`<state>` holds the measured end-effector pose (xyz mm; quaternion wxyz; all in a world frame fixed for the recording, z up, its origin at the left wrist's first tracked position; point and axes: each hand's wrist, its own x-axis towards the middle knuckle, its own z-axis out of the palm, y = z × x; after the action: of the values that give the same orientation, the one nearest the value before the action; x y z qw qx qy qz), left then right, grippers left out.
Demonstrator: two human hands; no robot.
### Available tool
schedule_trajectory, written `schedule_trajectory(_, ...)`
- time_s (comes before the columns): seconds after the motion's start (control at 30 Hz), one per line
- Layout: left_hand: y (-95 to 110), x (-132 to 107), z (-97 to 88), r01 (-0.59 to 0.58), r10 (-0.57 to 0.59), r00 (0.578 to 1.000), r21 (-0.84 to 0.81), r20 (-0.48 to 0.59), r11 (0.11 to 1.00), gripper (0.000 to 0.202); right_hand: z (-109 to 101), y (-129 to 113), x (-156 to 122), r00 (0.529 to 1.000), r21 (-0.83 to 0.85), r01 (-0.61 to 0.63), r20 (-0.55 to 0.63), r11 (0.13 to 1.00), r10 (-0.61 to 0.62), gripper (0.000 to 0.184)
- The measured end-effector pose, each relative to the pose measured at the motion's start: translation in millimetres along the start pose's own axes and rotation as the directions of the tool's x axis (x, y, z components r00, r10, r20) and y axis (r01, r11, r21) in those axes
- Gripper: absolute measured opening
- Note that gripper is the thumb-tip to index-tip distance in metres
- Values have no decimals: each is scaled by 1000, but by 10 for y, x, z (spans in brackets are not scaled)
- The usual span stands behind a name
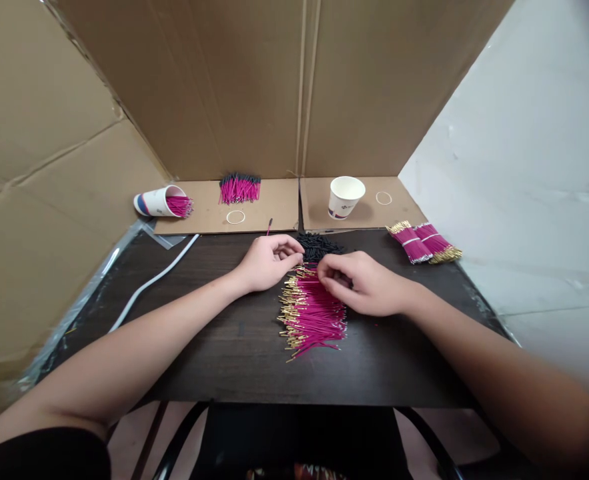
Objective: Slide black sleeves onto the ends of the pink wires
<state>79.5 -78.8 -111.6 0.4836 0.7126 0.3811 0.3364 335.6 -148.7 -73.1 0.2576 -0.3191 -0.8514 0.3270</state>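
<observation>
A loose pile of short magenta wires with gold tips (311,317) lies in the middle of the dark table (224,347). Just behind it sits a heap of small black sleeves (319,245). My left hand (269,261) rests by the heap, its fingers curled in a pinch beside the black pieces. My right hand (361,283) lies over the top right of the wire pile, fingers pinched together on something too small to name.
Two banded magenta wire bundles (424,242) lie at the right. An upright paper cup (345,197), a tipped cup holding wires (163,202), a sleeved wire pile (239,189) and rubber bands (235,217) sit on cardboard behind. Cardboard walls enclose the table; a white cable (149,283) lies left.
</observation>
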Motion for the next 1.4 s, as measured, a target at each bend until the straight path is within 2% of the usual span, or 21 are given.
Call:
schedule_trajectory(0.1, -9, 28, -9, 36, -37, 999, -68, -20, 997, 14, -3, 120, 19, 981, 164, -51, -176, 985, 80, 9)
schedule_trajectory(0.2, 11, 44, -13, 80, -86, 996, -132, -37, 988, 12, -2, 294, 46, 915, 313, -69, -359, 947, 185, 13)
schedule_trajectory(0.33, 46, 50, -13, 97, -106, 993, -155, -52, 983, 10, 27, 492, 66, 834, 372, -76, -485, 925, 263, 20)
schedule_trajectory(0.43, 53, 50, -13, 101, -109, 993, -148, -48, 984, 10, 64, 535, 69, 823, 371, -93, -493, 924, 281, 20)
schedule_trajectory(0.97, 26, 53, -22, 82, -87, 996, -130, -37, 988, 17, 79, 551, 58, 842, 247, -146, -478, 958, 252, 18)
schedule_trajectory(1.17, 53, 46, -21, 104, -109, 993, -126, -39, 987, 14, 61, 550, 43, 850, 144, -129, -494, 981, 185, 16)
schedule_trajectory(1.4, 50, 46, -21, 95, -101, 994, -131, -40, 987, 12, 15, 470, 24, 878, -53, -84, -476, 995, 48, 14)
